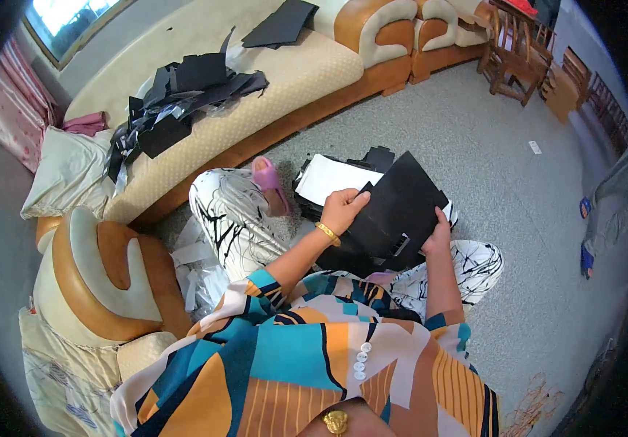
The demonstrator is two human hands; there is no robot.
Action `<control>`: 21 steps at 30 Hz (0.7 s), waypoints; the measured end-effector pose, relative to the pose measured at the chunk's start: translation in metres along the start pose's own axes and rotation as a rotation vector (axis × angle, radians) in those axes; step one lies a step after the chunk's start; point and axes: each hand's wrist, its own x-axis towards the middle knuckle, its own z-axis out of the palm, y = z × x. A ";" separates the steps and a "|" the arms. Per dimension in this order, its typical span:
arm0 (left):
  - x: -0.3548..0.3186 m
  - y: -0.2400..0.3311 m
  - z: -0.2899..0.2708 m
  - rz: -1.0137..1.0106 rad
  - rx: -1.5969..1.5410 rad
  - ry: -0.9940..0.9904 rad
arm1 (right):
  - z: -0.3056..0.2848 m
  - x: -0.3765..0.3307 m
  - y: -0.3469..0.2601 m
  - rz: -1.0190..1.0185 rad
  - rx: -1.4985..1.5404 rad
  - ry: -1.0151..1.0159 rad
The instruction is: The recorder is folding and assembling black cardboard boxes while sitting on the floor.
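Note:
A flat black cardboard sheet (394, 207) with a small slot near its lower edge is held over my lap, tilted. My left hand (344, 210) pinches its left edge, thumb on top. On the opposite edge, my right hand (438, 231) grips the same sheet, fingers partly hidden behind it. Beyond and beneath it, a pile of black cardboard pieces (379, 157) rests low between my legs, with a white sheet (336, 180) on top. The held sheet covers part of this pile.
A long cream sofa (277, 95) carries a heap of black cardboard pieces (190, 76) and a separate black stack (281, 23). Clear plastic scraps (205, 284) lie by the sofa arm (110, 277). Wooden chairs (518, 54) stand at the far right. Tangled strands (536, 404) lie on the floor.

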 end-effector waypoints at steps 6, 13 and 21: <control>0.000 -0.017 0.000 -0.084 -0.132 0.014 | -0.003 0.009 0.004 0.037 -0.010 0.060; -0.009 -0.005 -0.008 -0.048 0.113 0.044 | 0.000 -0.015 0.008 0.035 0.029 -0.050; 0.025 -0.025 0.000 -0.290 -0.358 0.025 | 0.007 -0.022 0.025 0.047 -0.198 0.040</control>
